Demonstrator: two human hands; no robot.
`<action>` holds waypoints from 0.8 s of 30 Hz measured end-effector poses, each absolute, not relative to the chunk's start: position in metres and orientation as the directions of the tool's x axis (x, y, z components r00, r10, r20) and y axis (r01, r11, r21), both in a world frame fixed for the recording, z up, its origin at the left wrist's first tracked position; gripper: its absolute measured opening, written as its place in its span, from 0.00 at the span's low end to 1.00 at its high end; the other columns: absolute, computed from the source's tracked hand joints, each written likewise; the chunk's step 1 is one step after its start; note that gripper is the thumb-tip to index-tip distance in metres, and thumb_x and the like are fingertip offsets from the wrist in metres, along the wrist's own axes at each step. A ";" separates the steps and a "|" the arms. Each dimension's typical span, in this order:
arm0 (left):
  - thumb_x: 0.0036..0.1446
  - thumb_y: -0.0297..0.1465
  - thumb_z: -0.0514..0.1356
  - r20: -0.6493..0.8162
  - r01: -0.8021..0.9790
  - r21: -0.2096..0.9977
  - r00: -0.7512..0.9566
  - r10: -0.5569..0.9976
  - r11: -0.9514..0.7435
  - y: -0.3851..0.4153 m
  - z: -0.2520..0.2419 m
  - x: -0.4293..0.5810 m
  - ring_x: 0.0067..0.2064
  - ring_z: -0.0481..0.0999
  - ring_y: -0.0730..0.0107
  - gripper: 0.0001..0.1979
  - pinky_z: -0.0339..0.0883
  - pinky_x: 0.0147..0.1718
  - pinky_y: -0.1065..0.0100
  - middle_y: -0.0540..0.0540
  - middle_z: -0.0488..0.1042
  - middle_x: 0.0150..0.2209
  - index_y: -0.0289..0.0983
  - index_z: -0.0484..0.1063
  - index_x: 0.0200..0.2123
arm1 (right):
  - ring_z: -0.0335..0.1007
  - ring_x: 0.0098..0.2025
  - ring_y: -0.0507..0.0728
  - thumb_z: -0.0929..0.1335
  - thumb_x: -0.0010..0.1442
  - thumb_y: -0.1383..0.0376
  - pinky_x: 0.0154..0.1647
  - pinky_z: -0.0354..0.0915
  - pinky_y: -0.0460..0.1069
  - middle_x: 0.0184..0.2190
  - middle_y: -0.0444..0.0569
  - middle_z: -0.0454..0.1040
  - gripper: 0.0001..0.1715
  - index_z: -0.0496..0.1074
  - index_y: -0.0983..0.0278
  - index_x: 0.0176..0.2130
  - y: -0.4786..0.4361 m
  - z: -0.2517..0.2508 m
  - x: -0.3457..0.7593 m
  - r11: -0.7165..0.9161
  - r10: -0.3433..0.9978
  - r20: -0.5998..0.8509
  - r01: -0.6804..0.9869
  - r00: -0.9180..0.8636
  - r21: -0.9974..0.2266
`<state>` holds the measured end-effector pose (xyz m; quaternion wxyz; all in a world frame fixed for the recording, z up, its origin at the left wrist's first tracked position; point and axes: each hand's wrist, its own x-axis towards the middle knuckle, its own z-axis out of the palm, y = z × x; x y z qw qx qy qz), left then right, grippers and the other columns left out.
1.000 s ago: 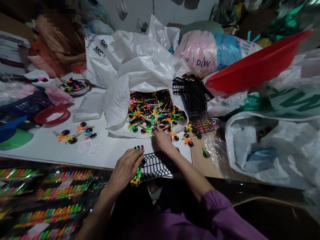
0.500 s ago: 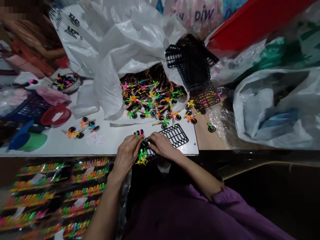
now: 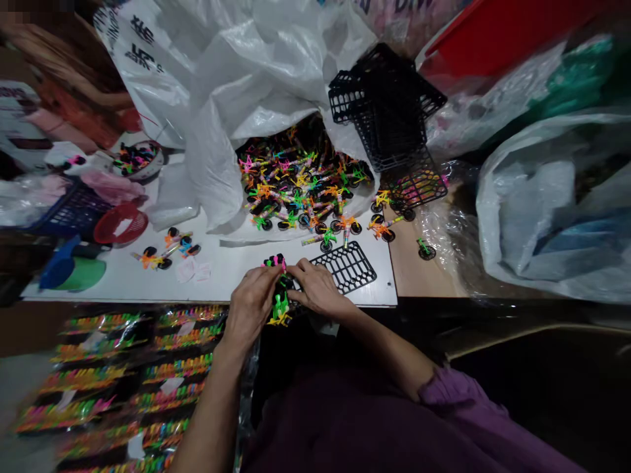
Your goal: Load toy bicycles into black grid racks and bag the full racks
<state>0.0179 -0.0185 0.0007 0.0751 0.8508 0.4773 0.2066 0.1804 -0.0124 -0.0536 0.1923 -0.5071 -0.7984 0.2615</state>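
At the table's front edge lies a black plastic grid tray [image 3: 352,268], its right part bare. Small toy bicycles stand along its left end: a green one [image 3: 280,306] and a yellow one [image 3: 280,320] near my body, with pink parts [image 3: 279,261] farther off. My left hand [image 3: 252,297] is closed, its fingertips pinching a toy bicycle in this row from the left. From the right, my right hand [image 3: 315,289] bends over the tray, thumb and fingers closed on the same spot. The fingers partly hide the bicycle between them.
A white sack [image 3: 217,157] spills toy bicycles [image 3: 300,184] onto the white table [image 3: 236,259]. Black grid trays [image 3: 389,112] are stacked behind right. At left are a red basket [image 3: 121,223] and green cup [image 3: 83,272]. Packed bicycle sets [image 3: 172,371] lie below. A co-worker's arm [image 3: 93,92] shows far left.
The view has shifted slightly, so the surroundings sit a little farther right. Both hands stay at the tray's left end, with only small finger movement.
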 end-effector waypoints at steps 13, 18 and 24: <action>0.60 0.25 0.50 0.312 0.790 0.298 0.451 0.836 -0.537 -0.021 -0.004 0.017 0.43 0.70 0.66 0.13 0.66 0.42 0.67 0.43 0.73 0.40 0.34 0.67 0.47 | 0.62 0.43 0.54 0.66 0.58 0.64 0.43 0.56 0.48 0.41 0.47 0.68 0.13 0.67 0.63 0.44 -0.044 -0.061 0.184 0.382 0.865 0.091 0.530 -0.493 -0.757; 0.59 0.23 0.49 0.277 0.809 0.269 0.455 0.846 -0.523 -0.020 -0.001 0.019 0.42 0.69 0.64 0.13 0.66 0.41 0.64 0.42 0.72 0.39 0.33 0.66 0.46 | 0.60 0.41 0.56 0.64 0.61 0.62 0.43 0.54 0.50 0.35 0.49 0.69 0.09 0.69 0.64 0.38 -0.052 -0.079 0.171 0.516 0.810 0.132 0.587 -0.572 -0.624; 0.60 0.24 0.47 0.276 0.789 0.275 0.482 0.832 -0.549 -0.022 0.001 0.020 0.41 0.69 0.64 0.12 0.66 0.40 0.63 0.43 0.71 0.38 0.34 0.65 0.45 | 0.62 0.40 0.55 0.63 0.61 0.63 0.43 0.57 0.49 0.35 0.48 0.69 0.09 0.68 0.65 0.39 -0.049 -0.068 0.181 0.557 0.774 0.161 0.539 -0.612 -0.631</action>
